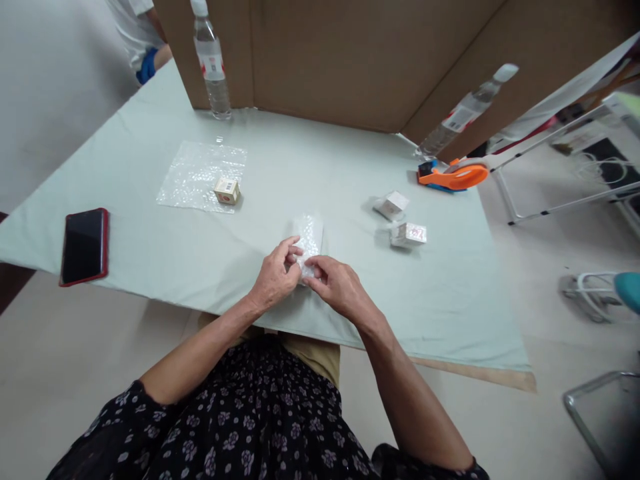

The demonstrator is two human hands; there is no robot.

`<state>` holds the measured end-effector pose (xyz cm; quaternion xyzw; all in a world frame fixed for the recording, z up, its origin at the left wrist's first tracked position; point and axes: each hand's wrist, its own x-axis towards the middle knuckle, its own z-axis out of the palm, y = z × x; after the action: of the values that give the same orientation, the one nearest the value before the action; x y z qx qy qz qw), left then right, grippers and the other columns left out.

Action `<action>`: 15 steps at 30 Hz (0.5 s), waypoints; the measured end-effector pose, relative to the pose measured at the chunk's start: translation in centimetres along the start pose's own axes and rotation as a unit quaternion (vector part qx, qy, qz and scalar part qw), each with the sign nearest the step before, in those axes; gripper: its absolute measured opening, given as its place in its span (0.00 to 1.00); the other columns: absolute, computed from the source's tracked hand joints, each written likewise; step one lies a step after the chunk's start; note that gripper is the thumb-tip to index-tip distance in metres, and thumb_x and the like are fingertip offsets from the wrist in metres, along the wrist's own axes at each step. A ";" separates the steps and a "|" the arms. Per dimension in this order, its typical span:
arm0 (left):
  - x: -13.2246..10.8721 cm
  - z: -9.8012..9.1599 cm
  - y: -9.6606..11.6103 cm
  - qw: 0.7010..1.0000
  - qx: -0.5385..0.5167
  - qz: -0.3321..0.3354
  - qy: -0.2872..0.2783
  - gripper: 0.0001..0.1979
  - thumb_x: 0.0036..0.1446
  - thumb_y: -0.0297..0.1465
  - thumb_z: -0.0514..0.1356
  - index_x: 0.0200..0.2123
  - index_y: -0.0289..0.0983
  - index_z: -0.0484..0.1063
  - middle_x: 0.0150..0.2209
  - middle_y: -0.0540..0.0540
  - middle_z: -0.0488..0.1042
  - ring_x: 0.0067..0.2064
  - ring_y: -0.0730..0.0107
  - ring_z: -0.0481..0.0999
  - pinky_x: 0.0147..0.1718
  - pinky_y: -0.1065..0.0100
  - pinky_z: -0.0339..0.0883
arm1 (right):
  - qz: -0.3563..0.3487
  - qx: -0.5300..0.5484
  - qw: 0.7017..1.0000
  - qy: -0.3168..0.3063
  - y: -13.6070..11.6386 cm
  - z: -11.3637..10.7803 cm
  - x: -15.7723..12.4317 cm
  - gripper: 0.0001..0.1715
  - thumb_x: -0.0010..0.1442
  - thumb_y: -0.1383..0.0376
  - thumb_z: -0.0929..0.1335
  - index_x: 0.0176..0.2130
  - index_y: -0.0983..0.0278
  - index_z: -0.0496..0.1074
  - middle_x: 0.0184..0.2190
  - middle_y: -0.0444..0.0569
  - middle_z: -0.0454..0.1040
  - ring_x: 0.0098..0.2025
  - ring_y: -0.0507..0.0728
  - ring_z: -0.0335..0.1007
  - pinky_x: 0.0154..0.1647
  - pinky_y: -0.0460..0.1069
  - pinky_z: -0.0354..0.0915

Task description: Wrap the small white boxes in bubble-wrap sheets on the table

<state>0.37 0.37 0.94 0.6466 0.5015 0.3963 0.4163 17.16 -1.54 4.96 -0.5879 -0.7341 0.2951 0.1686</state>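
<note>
Pinching near end of bubble-wrapped packet (310, 235) with both left hand (274, 277) and right hand (336, 285), resting on the desk (310, 160).

left hand (274, 280), right hand (337, 287) on bubble-wrap (311, 235)

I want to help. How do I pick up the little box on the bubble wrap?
Pinch the little box by two opposite sides, coming from above. It sits flat and alone on the bubble wrap, so those sides look free.
</note>
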 end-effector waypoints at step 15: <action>0.3 1.0 1.3 0.999 0.048 -0.024 0.003 0.19 0.58 0.29 0.60 0.53 0.37 0.68 0.44 0.43 0.76 0.43 0.66 0.75 0.44 0.62 0.72 | -0.025 0.040 0.996 -0.073 0.4 -1.5 1.2 0.16 0.59 0.65 0.67 0.48 0.60 0.68 0.28 0.41 0.71 0.28 0.52 0.64 0.31 0.47 0.55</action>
<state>1.78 0.32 1.81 0.6524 0.5365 0.3635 0.3931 18.06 0.02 5.68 -0.5392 -0.7465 0.3618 0.1451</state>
